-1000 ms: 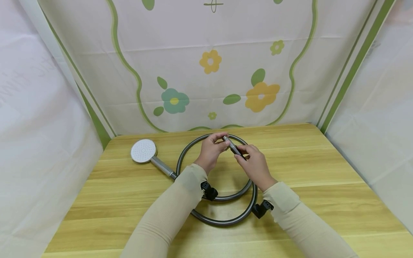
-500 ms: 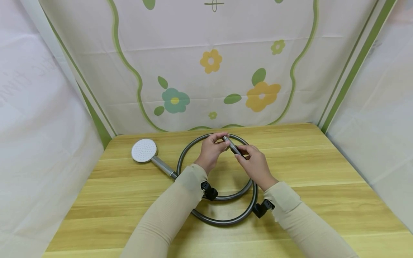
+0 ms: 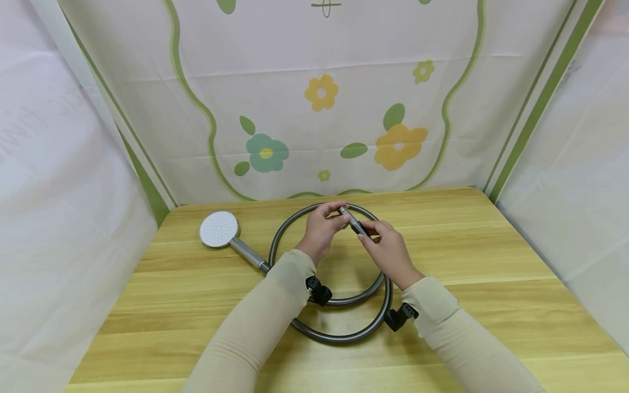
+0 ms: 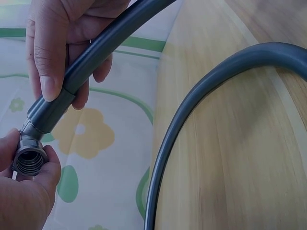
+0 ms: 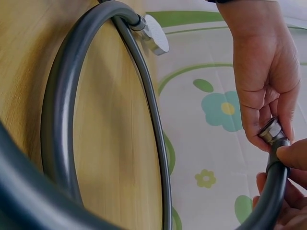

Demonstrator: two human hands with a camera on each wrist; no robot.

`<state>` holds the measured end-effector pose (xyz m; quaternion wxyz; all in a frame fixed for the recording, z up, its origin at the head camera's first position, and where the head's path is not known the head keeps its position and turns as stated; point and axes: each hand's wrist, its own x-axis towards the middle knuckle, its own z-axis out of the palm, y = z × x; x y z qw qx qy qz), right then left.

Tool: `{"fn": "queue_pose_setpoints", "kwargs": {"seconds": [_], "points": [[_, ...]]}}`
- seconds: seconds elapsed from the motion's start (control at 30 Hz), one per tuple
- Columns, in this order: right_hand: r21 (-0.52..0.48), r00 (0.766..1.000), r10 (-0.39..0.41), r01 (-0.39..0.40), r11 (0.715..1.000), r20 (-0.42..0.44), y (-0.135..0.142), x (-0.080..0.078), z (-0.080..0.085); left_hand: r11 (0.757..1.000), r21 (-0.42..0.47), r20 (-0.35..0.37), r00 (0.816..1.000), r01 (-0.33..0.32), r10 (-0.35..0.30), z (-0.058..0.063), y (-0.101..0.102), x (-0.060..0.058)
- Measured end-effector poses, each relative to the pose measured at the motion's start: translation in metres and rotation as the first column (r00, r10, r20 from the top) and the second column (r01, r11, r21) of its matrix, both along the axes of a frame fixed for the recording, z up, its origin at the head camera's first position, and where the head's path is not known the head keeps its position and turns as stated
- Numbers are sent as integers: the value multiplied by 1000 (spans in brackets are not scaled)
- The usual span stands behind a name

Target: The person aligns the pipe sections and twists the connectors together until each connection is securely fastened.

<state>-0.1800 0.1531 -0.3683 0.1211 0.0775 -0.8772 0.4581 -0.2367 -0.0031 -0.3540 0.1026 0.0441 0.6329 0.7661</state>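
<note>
Nothing shifted, hose tip leftward (slanting away)

Dark hose — looped, threaded metal connector raised — white-faced shower head at left.

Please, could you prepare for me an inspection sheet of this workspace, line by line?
Surface: wood-grain table, with the shower parts on it.
Job's things: shower head lies at the left, nozzle face up, joined to a dark hose looped over the table; threaded metal connector at the hose's other end, its opening uncovered.
Clutter: nothing seen.
Left hand: pinches the metal connector.
Right hand: grips the hose near that connector.
Cables: nothing seen.
Surroundings: pale sheets on three sides; the back sheet has printed flowers.
</note>
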Motion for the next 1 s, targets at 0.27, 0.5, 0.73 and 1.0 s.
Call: {"fn": "queue_pose_setpoints", "kwargs": {"seconds": [0.27,0.5,0.73,1.0], "points": [[9,1000,2,-2,1000,16,-1,0,1,1000,-1,-3,1000,-8,8,0,-1,1],[-5,999,8,-8,1000,33,0,0,1,1000,4,-1,1000,-7,7,1,-1,0],[-19,999,8,-7,1000,51,0,0,1,1000,10,5,1000,-6,6,2,-1,1],[-27,999,11,-10,1000,46,-1,0,3,1000,10,2,1000,-11,11,0,-1,0]]}}
